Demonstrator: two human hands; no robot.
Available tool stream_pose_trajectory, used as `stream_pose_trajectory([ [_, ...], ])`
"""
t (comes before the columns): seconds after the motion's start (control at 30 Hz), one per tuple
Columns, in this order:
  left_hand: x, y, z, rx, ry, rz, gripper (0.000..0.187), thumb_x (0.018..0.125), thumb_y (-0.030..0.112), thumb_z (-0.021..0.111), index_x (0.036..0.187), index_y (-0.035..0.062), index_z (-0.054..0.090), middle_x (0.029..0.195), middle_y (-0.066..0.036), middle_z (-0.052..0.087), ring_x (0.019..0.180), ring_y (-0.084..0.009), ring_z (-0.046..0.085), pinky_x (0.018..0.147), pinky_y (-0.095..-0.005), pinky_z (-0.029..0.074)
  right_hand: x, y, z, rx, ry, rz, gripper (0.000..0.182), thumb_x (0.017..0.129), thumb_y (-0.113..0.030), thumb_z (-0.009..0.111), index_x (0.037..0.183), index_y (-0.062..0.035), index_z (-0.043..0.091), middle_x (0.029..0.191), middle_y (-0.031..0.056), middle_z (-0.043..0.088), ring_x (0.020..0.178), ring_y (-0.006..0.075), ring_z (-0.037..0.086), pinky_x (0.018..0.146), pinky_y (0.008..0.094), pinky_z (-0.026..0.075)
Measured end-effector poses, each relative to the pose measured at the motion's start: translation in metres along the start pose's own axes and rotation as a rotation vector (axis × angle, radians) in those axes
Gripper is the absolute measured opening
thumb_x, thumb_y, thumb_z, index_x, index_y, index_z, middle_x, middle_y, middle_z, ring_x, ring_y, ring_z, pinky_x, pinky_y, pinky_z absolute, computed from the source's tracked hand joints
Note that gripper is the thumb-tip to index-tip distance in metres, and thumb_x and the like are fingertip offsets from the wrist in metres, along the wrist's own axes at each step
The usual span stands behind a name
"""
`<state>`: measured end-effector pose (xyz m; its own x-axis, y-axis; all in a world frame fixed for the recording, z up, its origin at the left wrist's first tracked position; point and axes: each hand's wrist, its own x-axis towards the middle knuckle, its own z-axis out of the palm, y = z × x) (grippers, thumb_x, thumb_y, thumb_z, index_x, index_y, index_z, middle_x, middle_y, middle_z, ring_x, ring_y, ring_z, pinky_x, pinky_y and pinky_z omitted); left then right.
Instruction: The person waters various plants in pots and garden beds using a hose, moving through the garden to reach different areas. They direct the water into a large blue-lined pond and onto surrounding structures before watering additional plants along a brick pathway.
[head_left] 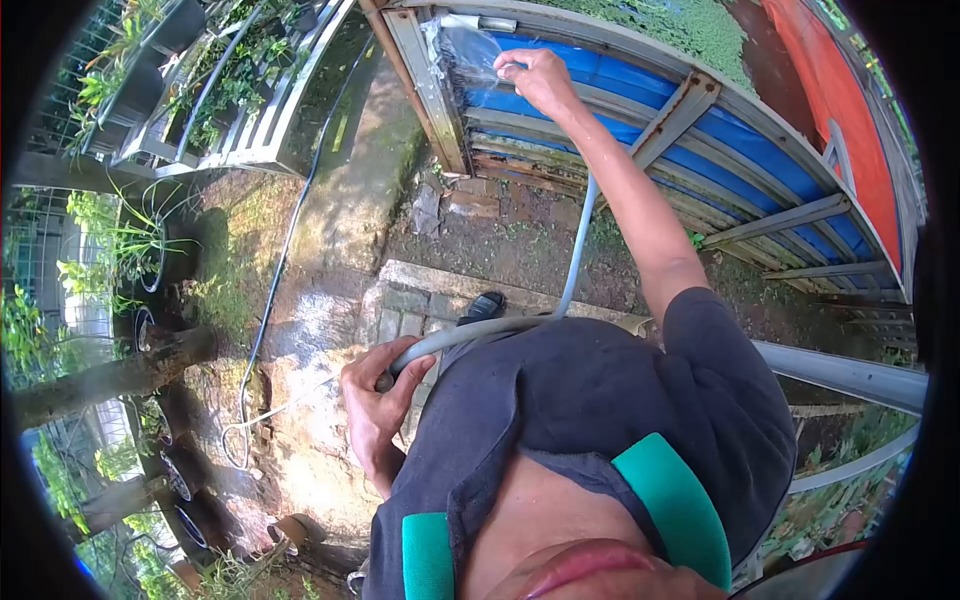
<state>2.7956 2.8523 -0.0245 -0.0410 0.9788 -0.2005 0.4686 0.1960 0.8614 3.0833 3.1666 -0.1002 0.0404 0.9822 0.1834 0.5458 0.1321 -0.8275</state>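
At my waist, my left hand [378,408] is closed round a grey-green hose [480,330]. The hose crosses in front of my dark shirt, bends and passes behind my right forearm. A thin pale line [290,402] runs from near this hand to a loop on the ground. My right hand [537,78] reaches out to the metal-framed panel with blue sheeting [640,85], its fingers pinched together. What they pinch, I cannot tell. Just beyond the fingertips, a clear, glassy patch like splashing water [465,55] overlaps the panel's corner.
A dark hose [290,250] lies along the mossy paving on the left. Plant racks [235,155] and potted plants [160,245] line that side. An orange sheet [835,120] and green-covered water [670,30] lie beyond the panel. A metal rail [850,378] is at right.
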Motion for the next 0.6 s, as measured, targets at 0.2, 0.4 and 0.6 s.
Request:
stream_pose_trajectory([
  [0.2,-0.005,-0.002,-0.004,0.017,0.021,-0.067,0.028,0.075,0.014,0.08,0.096,-0.0013,0.071,0.074,-0.008,0.068,0.063,-0.0099,0.057,0.056,-0.0247,0.042,0.007,0.037,0.072,-0.05,-0.002,-0.082,0.016,0.079,-0.017,0.061,0.089,-0.0114,0.072,0.084,0.0175,0.069,0.081,0.0348,0.066,0.075,0.0409,0.051],
  [0.4,0.0,0.007,-0.003,0.063,0.03,-0.121,0.027,0.076,0.014,0.079,0.097,-0.0012,0.071,0.072,-0.006,0.066,0.061,-0.0075,0.053,0.053,-0.0227,0.038,-0.041,0.102,0.052,-0.129,0.228,0.148,0.016,0.084,-0.017,0.06,0.096,-0.0108,0.07,0.087,0.0159,0.069,0.081,0.0319,0.067,0.074,0.0401,0.05],
  [0.6,0.026,0.018,0.013,0.117,-0.07,-0.004,0.028,0.076,0.015,0.079,0.099,0.0011,0.072,0.068,-0.003,0.064,0.059,-0.0061,0.05,0.052,-0.0218,0.034,-0.105,0.152,-0.02,-0.144,0.419,0.375,0.017,0.084,-0.017,0.058,0.095,-0.0096,0.069,0.089,0.0194,0.068,0.087,0.0373,0.064,0.077,0.0443,0.049],
])
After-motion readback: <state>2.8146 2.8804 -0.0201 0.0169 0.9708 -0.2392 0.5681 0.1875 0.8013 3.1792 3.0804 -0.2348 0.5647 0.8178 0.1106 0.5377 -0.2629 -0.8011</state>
